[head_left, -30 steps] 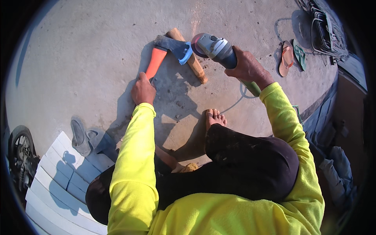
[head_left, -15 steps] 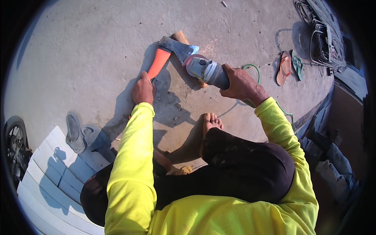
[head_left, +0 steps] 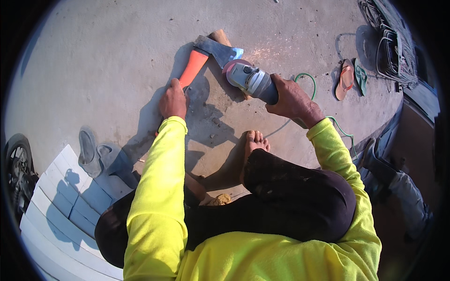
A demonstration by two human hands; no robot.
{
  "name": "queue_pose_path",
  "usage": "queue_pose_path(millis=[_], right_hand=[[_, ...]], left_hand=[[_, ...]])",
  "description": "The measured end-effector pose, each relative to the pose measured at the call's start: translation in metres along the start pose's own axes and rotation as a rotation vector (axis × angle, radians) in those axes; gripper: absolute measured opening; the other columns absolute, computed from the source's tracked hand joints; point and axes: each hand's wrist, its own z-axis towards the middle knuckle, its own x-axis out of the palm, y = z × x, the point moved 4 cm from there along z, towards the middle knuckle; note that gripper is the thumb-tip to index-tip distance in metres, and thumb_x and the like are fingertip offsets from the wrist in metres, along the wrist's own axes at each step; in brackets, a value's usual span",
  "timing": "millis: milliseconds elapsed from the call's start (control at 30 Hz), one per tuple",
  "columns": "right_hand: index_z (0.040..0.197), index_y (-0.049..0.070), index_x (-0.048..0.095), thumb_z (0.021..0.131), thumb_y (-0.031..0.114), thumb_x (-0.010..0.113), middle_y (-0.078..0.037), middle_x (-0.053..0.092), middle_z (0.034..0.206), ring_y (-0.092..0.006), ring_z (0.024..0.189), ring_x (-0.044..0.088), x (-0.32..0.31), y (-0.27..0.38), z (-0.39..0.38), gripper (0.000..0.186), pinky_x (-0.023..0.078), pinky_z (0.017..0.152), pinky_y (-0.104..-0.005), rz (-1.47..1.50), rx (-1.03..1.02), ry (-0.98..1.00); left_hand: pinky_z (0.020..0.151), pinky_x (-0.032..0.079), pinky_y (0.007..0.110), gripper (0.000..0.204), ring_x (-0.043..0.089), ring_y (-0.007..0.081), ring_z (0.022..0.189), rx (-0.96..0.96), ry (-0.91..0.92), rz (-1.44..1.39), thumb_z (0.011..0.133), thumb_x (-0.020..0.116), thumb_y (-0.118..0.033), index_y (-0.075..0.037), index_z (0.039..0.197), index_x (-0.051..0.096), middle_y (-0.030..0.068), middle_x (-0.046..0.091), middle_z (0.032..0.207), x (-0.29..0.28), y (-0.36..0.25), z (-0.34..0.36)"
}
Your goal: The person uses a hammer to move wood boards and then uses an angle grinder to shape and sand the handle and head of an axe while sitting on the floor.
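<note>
My left hand (head_left: pixel 173 99) is wrapped round the orange handle of an axe (head_left: pixel 194 68). The dark axe head rests across a wooden block (head_left: pixel 220 37), its cutting edge bright and facing right. My right hand (head_left: pixel 294 99) grips the grey body of an angle grinder (head_left: pixel 255 82) from the right. The grinder's reddish disc (head_left: pixel 233 68) is at the axe's cutting edge, and faint sparks spray up and right from there. Most of the block is hidden under the axe head and grinder. A green cord (head_left: pixel 311 84) shows behind my right hand.
My bare foot (head_left: pixel 256 139) is on the concrete floor below the tools. Flip-flops (head_left: pixel 345 79) and bundled bent metal rods (head_left: pixel 396 58) lie at the upper right. Grey clogs (head_left: pixel 89 152), pale panels (head_left: pixel 61 201) and a wheel (head_left: pixel 18 157) are at the left.
The grinder, the axe and both hands appear slightly higher and further right in the picture, as the view has shifted a little. Both hands keep their grips, and sparks still fly.
</note>
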Motion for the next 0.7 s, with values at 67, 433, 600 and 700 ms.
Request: queue_pose_path(millis=[67,433,600,700], right_hand=[[0.121,-0.003,0.055,0.068,0.019,0.079,-0.023,0.07,0.093,-0.0371,0.087,0.071,-0.019,-0.021,0.007,0.062,0.058,0.081,-0.0457,0.005,0.107,-0.035],[0.117,-0.005,0.055,0.067,0.02,0.08,-0.026,0.068,0.093,-0.0409,0.087,0.07,-0.006,0.01,-0.016,0.061,0.057,0.08,-0.0457,0.051,0.013,0.013],[0.118,-0.004,0.054,0.068,0.019,0.078,-0.026,0.068,0.093,-0.0415,0.088,0.07,-0.008,-0.003,-0.012,0.06,0.057,0.081,-0.0463,0.019,0.041,-0.022],[0.118,-0.003,0.054,0.069,0.018,0.077,-0.026,0.069,0.094,-0.0403,0.088,0.07,-0.022,-0.01,-0.009,0.058,0.057,0.082,-0.0461,-0.018,0.121,-0.033]], left_hand=[[0.076,0.055,0.051,0.029,0.07,0.04,0.09,0.021,-0.001,0.007,0.087,0.07,-0.02,-0.007,0.101,0.05,0.0209,0.071,0.092,0.003,-0.003,0.0],[0.078,0.056,0.049,0.03,0.07,0.0393,0.092,-0.034,0.1,0.036,0.088,0.068,-0.024,-0.007,0.104,0.049,0.0212,0.071,0.094,0.004,0.004,0.005],[0.078,0.056,0.05,0.029,0.069,0.0395,0.093,0.022,0.044,0.028,0.089,0.068,-0.023,-0.007,0.104,0.05,0.0215,0.071,0.094,0.002,-0.001,0.001],[0.078,0.056,0.05,0.027,0.069,0.0399,0.093,0.036,0.038,0.025,0.089,0.067,-0.021,-0.007,0.104,0.051,0.0212,0.071,0.095,0.0,-0.002,-0.001]])
